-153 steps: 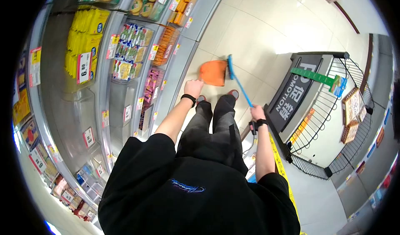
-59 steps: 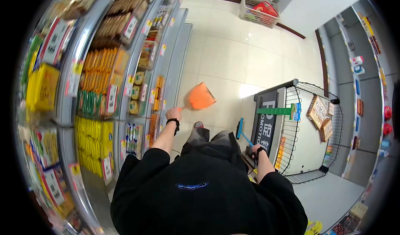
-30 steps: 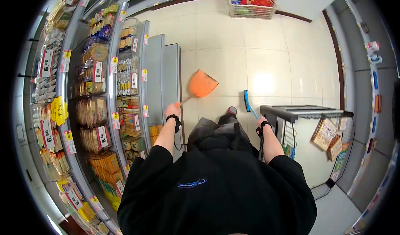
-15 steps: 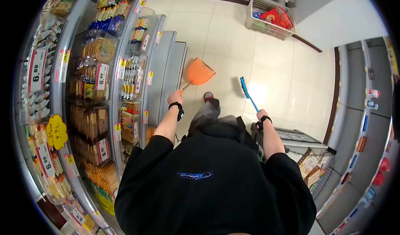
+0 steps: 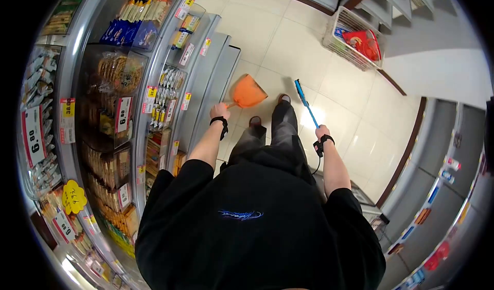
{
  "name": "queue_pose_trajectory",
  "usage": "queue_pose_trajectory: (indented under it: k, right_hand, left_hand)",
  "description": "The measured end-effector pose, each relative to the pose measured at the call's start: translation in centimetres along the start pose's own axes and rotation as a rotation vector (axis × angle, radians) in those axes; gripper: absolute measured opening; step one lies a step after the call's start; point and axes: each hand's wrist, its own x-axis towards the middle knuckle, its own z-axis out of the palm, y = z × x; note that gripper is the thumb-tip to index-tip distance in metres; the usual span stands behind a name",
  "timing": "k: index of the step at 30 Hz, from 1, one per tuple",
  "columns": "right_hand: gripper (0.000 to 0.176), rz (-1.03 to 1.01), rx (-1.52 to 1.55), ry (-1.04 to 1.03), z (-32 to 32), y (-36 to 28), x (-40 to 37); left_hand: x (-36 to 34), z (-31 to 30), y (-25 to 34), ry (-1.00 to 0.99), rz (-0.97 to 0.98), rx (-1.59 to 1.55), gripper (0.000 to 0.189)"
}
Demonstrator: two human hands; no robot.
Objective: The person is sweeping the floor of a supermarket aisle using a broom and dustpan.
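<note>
My left hand is wrapped round the short handle of an orange dustpan, held out beside the stepped grey shelf base. The pan's mouth points to the right. In my right hand is the blue handle of a broom; its narrow head with dark bristles points away from me, over the pale floor tiles. A gap of floor lies between dustpan and broom head. Both wrists wear black bands, and a cable hangs from the right one.
Shelves of packaged snacks with price tags line my left side. A white basket with red and blue packages stands ahead on the right. Grey shelving runs along the right. My feet show on the tiled floor.
I have stepped forward, and my right foot now shows ahead of the left. The broom head has moved up and turned. The basket has shifted right in view.
</note>
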Motion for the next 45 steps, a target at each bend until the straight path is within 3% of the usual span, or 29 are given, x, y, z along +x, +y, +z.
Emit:
queue_pose_trajectory:
  k: [3,9,10,13,18,24,29,33,38,41,45]
  right_hand:
    - [0.036,-0.012,-0.047,-0.055,-3.0,-3.3,2.5]
    - [0.037,-0.191,-0.24,0.032,-4.0,-4.2,15.1]
    - [0.034,-0.172,-0.269,-0.038,-5.0,-5.5,15.7]
    - [0.032,-0.217,-0.285,0.033,-5.6,-8.8,16.8]
    - [0.031,-0.189,-0.341,-0.065,-6.2,-16.1,15.3]
    - [0.025,-0.402,-0.581,-0.218,-2.1,-21.9,12.2]
    - [0.028,-0.511,-0.644,-0.44,0.7,-22.2,14.7]
    - [0.031,-0.572,-0.564,-0.483,-3.0,-22.1,13.9]
    - [0.032,-0.603,-0.526,-0.333,-7.5,-19.3,15.8]
    - [0.033,-0.493,-0.498,-0.281,-9.9,-18.9,16.8]
    - [0.029,-0.431,-0.545,-0.135,-8.5,-19.2,17.1]
  left_hand:
    - [1.0,-0.4,1.4,0.051,0.0,-0.029,0.016]
    - [3.7,-0.8,5.3,0.027,-0.016,-0.026,0.018]
    - [4.0,-0.6,6.1,0.022,-0.023,-0.019,0.019]
    - [5.5,-0.9,8.2,0.05,-0.027,0.007,0.021]
    - [6.8,-0.8,9.2,0.095,-0.066,0.074,0.019]
    - [6.9,-0.9,10.0,0.101,-0.062,0.147,0.021]
    - [7.5,-0.6,10.4,0.094,-0.044,0.133,0.021]
    - [7.5,-1.3,10.7,0.071,-0.078,0.123,0.021]
    - [7.1,-2.1,10.6,0.076,-0.069,0.135,0.023]
    - [6.7,-2.4,10.4,0.091,-0.07,0.135,0.022]
    - [6.9,-1.4,10.1,0.11,-0.077,0.127,0.021]
